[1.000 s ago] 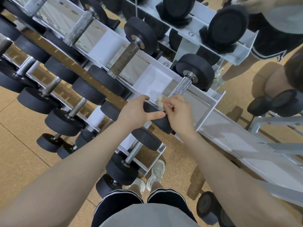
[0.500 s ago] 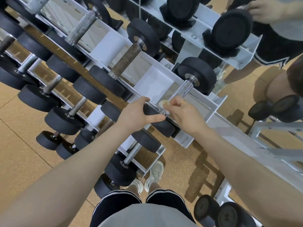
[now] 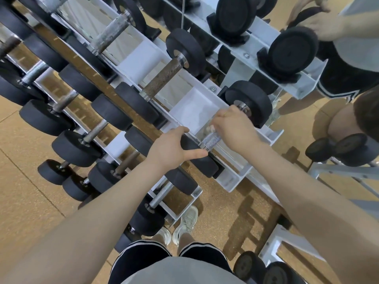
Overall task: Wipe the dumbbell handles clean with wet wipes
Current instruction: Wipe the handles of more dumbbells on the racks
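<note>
The dumbbell (image 3: pixel 225 130) being wiped is lying at the right end of the white rack's (image 3: pixel 274 138) upper tier, just right of the middle of the frame, with its far black head (image 3: pixel 251 101) pointing toward the upper right and its near black head (image 3: pixel 196 158) toward the lower left. A short stretch of its bright knurled handle (image 3: pixel 211 140) is showing between the two hands.

In the head view, the right hand (image 3: pixel 233 128) is curling around the upper part of that handle, and a scrap of pale wet wipe (image 3: pixel 209 128) is peeking out at the left edge of its fingers; a thin ring is sitting on one finger. The left hand (image 3: pixel 174 150) is resting on the near head, fingers relaxed and spread over the top of it, thumb stretching out toward the handle's lower end, not gripping anything.

More dumbbells are sitting in a row along the same tier toward the upper left, one with a rusty brown handle (image 3: pixel 162 80) just beside the one being wiped. Lower tiers of smaller dumbbells are running through the left of the frame. The person's pale shoes (image 3: pixel 184 224) are standing on the tan floor (image 3: pixel 24 201) at lower centre.
</note>
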### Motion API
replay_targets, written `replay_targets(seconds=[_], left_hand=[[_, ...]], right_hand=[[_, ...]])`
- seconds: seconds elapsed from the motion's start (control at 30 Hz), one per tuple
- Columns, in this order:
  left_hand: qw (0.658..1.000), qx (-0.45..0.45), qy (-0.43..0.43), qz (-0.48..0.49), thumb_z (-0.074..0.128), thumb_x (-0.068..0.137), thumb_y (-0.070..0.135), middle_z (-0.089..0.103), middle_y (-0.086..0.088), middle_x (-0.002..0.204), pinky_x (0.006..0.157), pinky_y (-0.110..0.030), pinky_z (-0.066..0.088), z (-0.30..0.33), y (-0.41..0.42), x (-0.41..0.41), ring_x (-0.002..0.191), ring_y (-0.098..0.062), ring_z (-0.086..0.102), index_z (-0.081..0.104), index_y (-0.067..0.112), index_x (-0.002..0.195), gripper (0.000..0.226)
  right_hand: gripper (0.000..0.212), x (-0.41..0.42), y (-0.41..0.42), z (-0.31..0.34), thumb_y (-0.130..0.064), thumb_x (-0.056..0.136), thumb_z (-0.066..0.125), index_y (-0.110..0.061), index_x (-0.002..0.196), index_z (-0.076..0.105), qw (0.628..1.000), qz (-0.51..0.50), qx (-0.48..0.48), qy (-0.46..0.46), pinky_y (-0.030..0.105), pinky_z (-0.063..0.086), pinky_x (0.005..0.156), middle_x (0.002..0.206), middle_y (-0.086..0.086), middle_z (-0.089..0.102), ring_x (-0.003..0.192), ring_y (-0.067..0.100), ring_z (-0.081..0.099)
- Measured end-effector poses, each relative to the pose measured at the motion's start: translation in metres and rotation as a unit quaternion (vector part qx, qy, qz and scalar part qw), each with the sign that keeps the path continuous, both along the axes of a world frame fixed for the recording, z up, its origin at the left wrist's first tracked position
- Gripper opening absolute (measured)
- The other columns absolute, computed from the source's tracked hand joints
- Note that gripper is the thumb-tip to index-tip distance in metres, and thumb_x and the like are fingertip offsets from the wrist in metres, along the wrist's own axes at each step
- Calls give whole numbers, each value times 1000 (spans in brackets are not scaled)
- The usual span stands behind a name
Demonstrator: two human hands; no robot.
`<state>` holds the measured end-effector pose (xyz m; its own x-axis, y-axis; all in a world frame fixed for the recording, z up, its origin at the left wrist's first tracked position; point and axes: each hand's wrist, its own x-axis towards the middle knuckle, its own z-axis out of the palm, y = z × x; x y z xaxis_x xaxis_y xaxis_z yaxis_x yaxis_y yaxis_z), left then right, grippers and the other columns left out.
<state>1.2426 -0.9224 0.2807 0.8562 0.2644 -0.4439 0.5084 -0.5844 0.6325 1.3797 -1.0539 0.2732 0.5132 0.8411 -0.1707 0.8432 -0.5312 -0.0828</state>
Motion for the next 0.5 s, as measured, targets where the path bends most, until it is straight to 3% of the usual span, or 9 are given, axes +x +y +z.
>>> replay_targets(seconds=[0.13,0.23,0.4,0.5], left_hand=[[1000,-1,-7,8,63,68,63,41,-2,144,100,-31,37,1,-2,-1,130,-19,41,33,17,140,91],[1000,0,-4,2,63,68,63,41,-2,145,100,-32,38,3,-1,-1,130,-20,41,31,16,141,92],[1000,-2,6,-1,63,67,63,41,-3,144,99,-32,39,5,0,0,129,-21,42,31,17,142,93],[1000,-12,4,13,65,67,61,41,-1,144,100,-32,38,6,-1,0,130,-20,41,32,19,141,92]], right_hand=[[25,-15,2,3,-13,93,46,-16,108,66,996,71,3,56,32,37,88,108,-2,63,104,22,45],[30,-1,9,12,-7,89,48,-16,113,64,995,87,-57,-3,32,39,87,111,1,62,104,23,45],[28,10,12,25,3,85,47,-4,108,60,989,-105,-84,-66,33,39,72,112,12,54,107,29,45],[28,-14,23,17,3,83,51,-4,108,61,987,-120,-103,-11,33,41,72,112,12,54,105,30,52]])
